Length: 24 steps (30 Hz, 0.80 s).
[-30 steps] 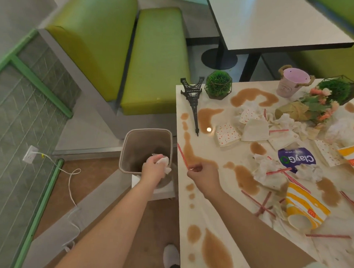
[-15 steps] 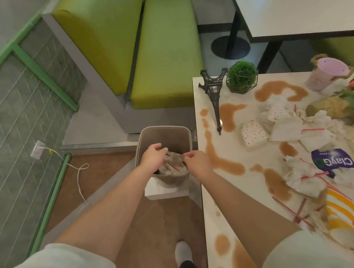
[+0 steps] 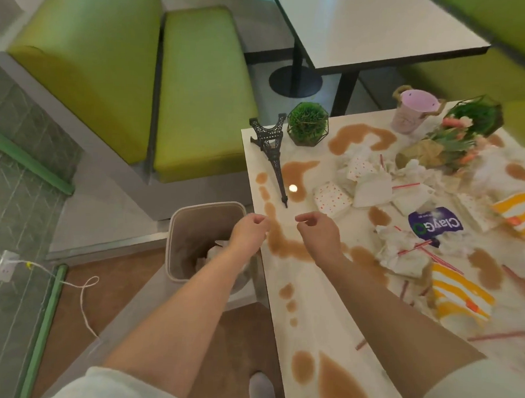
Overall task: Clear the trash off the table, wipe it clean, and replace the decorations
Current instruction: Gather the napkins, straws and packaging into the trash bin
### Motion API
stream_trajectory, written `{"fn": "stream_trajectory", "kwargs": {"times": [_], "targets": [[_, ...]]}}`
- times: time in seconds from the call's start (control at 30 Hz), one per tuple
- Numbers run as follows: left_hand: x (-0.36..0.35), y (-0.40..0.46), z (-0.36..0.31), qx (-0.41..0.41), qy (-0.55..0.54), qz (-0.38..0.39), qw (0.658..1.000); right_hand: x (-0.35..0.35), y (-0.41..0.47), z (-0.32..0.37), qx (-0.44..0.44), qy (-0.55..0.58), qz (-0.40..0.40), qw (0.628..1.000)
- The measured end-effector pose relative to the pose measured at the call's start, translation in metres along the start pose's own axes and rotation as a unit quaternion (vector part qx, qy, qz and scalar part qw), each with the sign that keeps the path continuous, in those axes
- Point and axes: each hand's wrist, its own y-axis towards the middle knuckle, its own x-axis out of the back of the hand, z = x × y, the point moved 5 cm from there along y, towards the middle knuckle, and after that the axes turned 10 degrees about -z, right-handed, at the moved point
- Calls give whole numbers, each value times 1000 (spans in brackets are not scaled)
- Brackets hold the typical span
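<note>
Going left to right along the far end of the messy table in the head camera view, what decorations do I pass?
Eiffel Tower model → green ball plant → pink bucket → green plant in black wire frame.

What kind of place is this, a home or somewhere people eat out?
Probably a small cafe or fast-food spot: green booth seats, a second table behind, and striped paper cups among the napkins and straws.

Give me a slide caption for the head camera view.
Empty hands, left and right, between trash bin and spill-stained, littered table.
</note>
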Motion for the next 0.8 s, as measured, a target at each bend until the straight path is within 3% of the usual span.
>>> {"fn": "stream_trajectory", "kwargs": {"times": [0.27,0.43,0.63,0.8], "targets": [[-53,-5,-49,-46,13,30,998,60,55,-10,26,-10,-38,999],[-85,0,-76,-111,71,-18,991,99,105,-15,85,-72,-51,992],[-117,8,-99,-192,228,-88,951,130,145,-17,173,-252,-122,944],[-134,10,-99,-219,368,-151,891,138,162,-25,220,-305,-113,920]]}}
